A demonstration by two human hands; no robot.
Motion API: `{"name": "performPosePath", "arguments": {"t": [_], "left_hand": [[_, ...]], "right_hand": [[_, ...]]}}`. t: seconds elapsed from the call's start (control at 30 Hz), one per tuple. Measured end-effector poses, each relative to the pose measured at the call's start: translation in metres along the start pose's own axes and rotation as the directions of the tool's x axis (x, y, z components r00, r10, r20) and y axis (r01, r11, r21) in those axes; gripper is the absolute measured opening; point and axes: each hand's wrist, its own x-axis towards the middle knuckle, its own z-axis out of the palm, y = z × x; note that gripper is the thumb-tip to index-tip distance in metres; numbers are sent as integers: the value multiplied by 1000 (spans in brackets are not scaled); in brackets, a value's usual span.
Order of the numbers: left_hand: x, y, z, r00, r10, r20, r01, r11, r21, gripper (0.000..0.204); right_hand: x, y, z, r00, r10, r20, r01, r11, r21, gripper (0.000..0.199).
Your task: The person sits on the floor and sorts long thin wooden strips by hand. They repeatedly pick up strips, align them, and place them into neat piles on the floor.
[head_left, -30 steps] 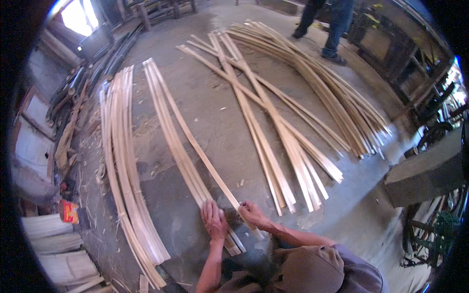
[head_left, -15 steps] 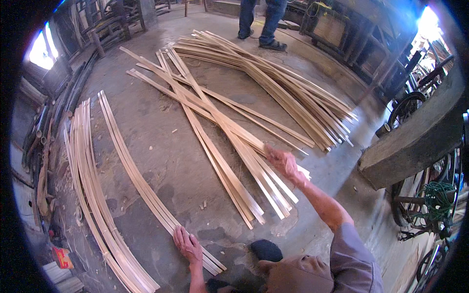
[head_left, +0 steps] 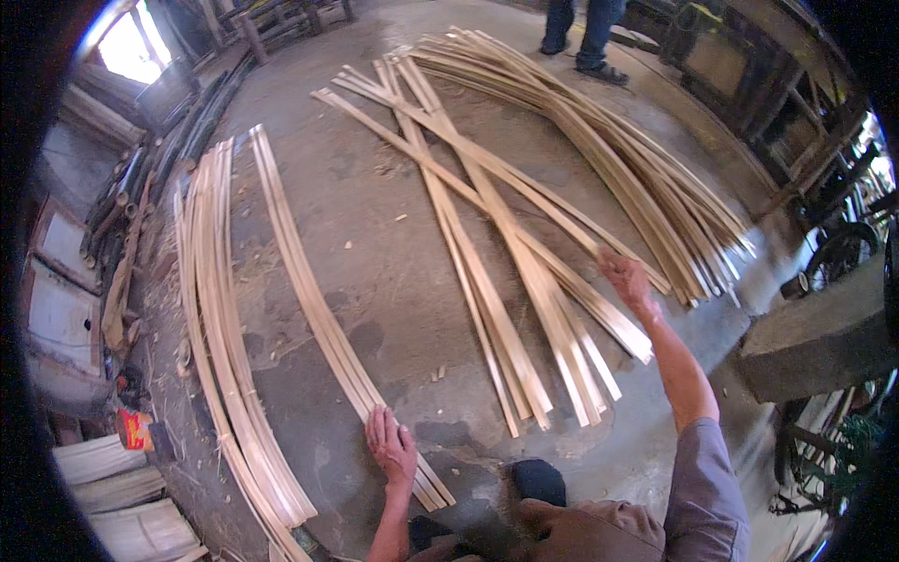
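Note:
My left hand [head_left: 391, 445] lies over a narrow bundle of pale, flat bamboo strips [head_left: 323, 318] on the floor, fingers bent over them near their close end. On the right, my right hand [head_left: 626, 281] is stretched out with its fingers closed round a few long strips [head_left: 524, 187], near their right end; it is slightly blurred. These strips lie across other crossed strips [head_left: 449, 225], whose close ends fan out in the middle of the floor. One more bundle [head_left: 590, 300] runs below my right hand, apart from it.
A larger heap of strips [head_left: 609, 164] lies beyond my right hand. Another long bundle [head_left: 222, 328] is at the left. Dark poles [head_left: 201, 117] line the left wall. A person's legs [head_left: 595, 33] stand at the far side. A concrete block [head_left: 805, 347] juts in at the right.
The view has shifted, so the strips appear farther right. My right hand has left the end of the nearer crossed bundle and moved to the farther strips. My left hand stays on its bundle.

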Motion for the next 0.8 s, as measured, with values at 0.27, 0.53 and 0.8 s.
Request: {"name": "performPosePath", "arguments": {"t": [0.27, 0.53, 0.8], "left_hand": [[-4, -7, 4, 999, 15, -36, -15, 1000, 2, 48], [-2, -7, 4, 999, 47, 14, -46, 998, -48, 51], [-15, -40, -13, 995, -37, 94, 21, 986, 167, 58]], "right_hand": [[16, -23, -20, 989, 80, 121, -42, 957, -287, 42], [2, 34, 0, 999, -30, -24, 11, 829, -559, 45], [-108, -164, 103, 951, -187, 247, 111, 950, 292, 16]]}}
